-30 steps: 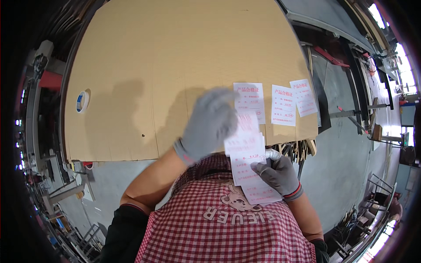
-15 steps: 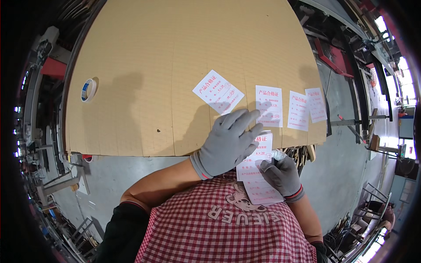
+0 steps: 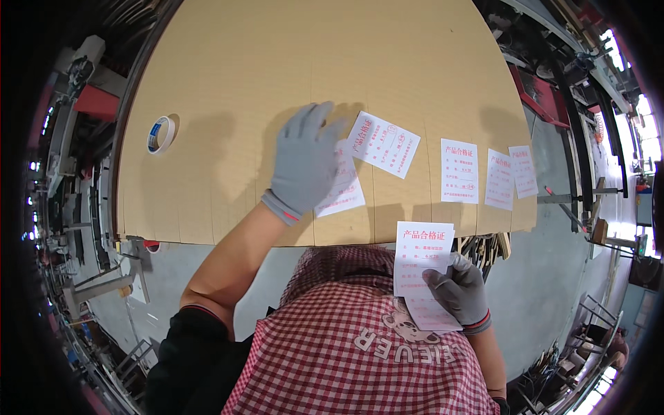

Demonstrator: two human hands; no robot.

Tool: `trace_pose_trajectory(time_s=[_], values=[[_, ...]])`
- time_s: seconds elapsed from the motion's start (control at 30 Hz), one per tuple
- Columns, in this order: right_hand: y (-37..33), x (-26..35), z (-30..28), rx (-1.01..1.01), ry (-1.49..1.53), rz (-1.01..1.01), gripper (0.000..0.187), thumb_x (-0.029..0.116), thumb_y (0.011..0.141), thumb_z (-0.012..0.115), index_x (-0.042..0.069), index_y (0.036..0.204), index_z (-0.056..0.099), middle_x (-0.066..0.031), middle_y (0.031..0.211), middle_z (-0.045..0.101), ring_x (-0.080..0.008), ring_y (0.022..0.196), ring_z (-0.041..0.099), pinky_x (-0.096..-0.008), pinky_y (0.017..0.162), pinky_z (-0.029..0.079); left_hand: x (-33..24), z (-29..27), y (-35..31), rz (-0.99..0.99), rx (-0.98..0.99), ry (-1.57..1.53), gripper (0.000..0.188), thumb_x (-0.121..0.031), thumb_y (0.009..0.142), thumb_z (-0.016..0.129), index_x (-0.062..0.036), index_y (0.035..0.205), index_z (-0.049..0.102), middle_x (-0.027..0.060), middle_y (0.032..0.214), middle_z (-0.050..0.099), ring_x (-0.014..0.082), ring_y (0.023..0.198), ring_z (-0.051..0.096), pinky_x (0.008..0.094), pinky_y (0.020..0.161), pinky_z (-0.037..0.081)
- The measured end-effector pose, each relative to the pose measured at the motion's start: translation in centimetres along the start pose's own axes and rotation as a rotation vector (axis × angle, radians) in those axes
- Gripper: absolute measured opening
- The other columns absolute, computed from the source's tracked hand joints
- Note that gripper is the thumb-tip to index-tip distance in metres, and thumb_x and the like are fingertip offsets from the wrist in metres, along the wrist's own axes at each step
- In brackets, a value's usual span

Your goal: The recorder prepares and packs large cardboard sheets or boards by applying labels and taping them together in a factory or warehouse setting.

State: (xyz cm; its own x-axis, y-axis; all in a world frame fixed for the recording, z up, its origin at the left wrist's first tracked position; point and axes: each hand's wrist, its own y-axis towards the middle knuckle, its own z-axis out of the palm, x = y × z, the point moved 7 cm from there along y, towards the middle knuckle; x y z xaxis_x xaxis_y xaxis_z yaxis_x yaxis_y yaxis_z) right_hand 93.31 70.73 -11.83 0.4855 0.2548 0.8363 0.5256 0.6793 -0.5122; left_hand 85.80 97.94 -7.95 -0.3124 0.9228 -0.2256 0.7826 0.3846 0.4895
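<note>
At four o'clock of the view, the right hand (image 3: 456,294) grips white paper slips (image 3: 423,242), rectangular, overlapping, printed in red. The gloved left hand (image 3: 304,155) covers part of a similar tilted slip (image 3: 344,194) toward its four o'clock; whether it pinches that, I cannot tell. Another slanted slip (image 3: 385,145) lies at one o'clock on brown cardboard (image 3: 242,62).

Board (image 3: 263,55) fairly bright, evenly lit; soft shadows on it left of the left hand (image 3: 302,162) and above the cards (image 3: 459,171) at right; windows (image 3: 644,111) at right rim blown out; strong fisheye bend, black corners; cards mostly sharp, left fingertips slightly blurred, outer edges murky
</note>
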Motion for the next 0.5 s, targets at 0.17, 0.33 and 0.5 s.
trace_pose_trajectory(time_s=[0.17,0.33,0.5], values=[[0.0,-0.6,-0.7,0.079,-0.239,-0.062,0.003,-0.001,0.088,0.059,-0.001,0.091,0.059,0.0058,0.065,0.051,-0.0015,0.057,0.041,-0.0177,0.060,0.041,-5.1,3.6,0.7,0.306,0.214,-0.073,0.041,-0.030,0.082,0.058,-0.0082,0.118,0.059,0.0114,0.131,0.051,0.0310,0.123,0.045,0.0492,0.106,0.027],[0.3,-1.0,-0.4,0.164,-0.225,-0.014,0.005,0.001,0.086,0.060,0.000,0.091,0.060,0.0036,0.071,0.056,-0.0022,0.064,0.046,-0.0200,0.060,0.042,-5.7,4.6,0.8,0.520,0.364,-0.374,0.030,-0.027,0.088,0.056,-0.0117,0.114,0.062,0.0101,0.129,0.053,0.0294,0.123,0.045,0.0477,0.107,0.028],[1.8,-1.1,1.1,0.260,-0.468,-0.193,0.009,0.007,0.086,0.063,-0.001,0.091,0.060,0.0062,0.062,0.051,-0.0023,0.056,0.039,-0.0206,0.050,0.034,-8.3,-1.4,-2.5,0.124,0.325,-0.472,0.032,-0.027,0.086,0.060,-0.0063,0.110,0.061,0.0147,0.129,0.051,0.0340,0.120,0.046,0.0458,0.102,0.034]])
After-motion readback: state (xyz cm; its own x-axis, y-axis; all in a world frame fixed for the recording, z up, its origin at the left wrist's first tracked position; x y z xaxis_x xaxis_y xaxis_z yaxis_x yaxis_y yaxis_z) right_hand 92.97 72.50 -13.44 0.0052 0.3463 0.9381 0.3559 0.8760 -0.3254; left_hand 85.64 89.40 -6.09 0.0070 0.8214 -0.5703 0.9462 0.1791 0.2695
